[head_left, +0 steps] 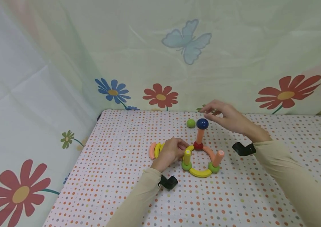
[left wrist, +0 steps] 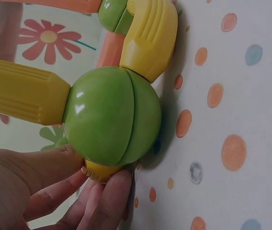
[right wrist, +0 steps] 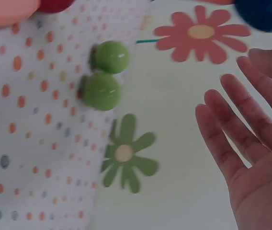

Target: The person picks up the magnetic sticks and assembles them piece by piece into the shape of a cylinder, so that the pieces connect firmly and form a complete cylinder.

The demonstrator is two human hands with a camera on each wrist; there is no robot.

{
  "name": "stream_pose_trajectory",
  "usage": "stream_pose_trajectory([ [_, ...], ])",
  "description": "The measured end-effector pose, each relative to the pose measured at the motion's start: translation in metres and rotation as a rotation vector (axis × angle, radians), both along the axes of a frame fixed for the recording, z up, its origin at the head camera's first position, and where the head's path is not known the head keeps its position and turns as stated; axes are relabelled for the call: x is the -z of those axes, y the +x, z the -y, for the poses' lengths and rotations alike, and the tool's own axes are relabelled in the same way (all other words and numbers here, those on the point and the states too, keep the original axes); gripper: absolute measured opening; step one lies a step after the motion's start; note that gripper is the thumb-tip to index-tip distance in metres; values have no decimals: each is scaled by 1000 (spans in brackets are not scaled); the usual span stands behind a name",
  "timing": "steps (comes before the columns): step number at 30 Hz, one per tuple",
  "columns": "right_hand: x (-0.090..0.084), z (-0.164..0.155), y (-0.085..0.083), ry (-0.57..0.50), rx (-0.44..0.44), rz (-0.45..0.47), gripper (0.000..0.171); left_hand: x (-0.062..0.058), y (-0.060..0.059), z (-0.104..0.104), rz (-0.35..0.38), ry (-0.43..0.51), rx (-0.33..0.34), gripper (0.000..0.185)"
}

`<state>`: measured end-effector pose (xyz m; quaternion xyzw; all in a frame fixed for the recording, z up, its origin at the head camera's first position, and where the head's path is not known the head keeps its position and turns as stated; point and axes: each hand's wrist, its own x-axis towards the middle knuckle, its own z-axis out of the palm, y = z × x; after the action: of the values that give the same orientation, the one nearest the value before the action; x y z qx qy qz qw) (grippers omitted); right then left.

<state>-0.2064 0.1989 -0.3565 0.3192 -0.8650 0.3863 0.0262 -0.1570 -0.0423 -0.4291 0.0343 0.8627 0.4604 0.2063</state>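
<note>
A dotted surface (head_left: pixel 120 189) in front of a pale flowered backdrop (head_left: pixel 64 63).

The surface wears a white cloth with orange, red and blue dots. Two loose green balls (right wrist: pixel 105 76) lie near its far edge, close together. A stack of curved pieces (head_left: pixel 155 150), peach and yellow, rests left of centre. The backdrop shows a blue butterfly (head_left: pixel 187 41) and red and blue flowers.

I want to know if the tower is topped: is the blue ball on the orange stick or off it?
On. The blue ball sits atop the orange stick; the right hand hovers open beside it, fingers straight.
</note>
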Motion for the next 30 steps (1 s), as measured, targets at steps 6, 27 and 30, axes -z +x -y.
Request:
stream_pose_trajectory([
  [6, 32, 0, -19, 87, -3, 127, 36, 1, -1, -1, 15, -11, -7, 20],
  [27, 78, -11, -11, 170, 150, 165, 30, 4, 0, -1, -2, 4, -1, 20],
  [30, 72, -19, -4, 146, 167, 192, 35, 3, 0, 1, -14, 11, 4, 20],
])
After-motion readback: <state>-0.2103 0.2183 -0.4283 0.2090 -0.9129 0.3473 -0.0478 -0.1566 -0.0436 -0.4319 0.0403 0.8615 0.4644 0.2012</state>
